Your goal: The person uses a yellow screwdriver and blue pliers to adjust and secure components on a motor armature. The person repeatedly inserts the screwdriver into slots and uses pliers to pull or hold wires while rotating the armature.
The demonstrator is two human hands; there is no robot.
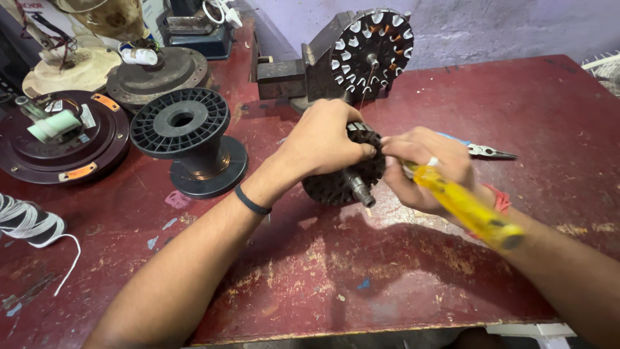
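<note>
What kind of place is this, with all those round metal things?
Probably a small repair workshop for fan motors. On a worn red table the left hand grips a dark slotted motor core, the right hand holds a yellow-handled tool, and a black wire spool stands nearby.

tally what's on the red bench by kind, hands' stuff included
Slotted stator cores: 2, one gripped by the left hand at, one on the stand
Yellow-handled tool: 1, in the right hand
Pliers: 1
Black wire spool: 1
Round motor housings: 2
White cord bundle: 1
Total: 8
</note>
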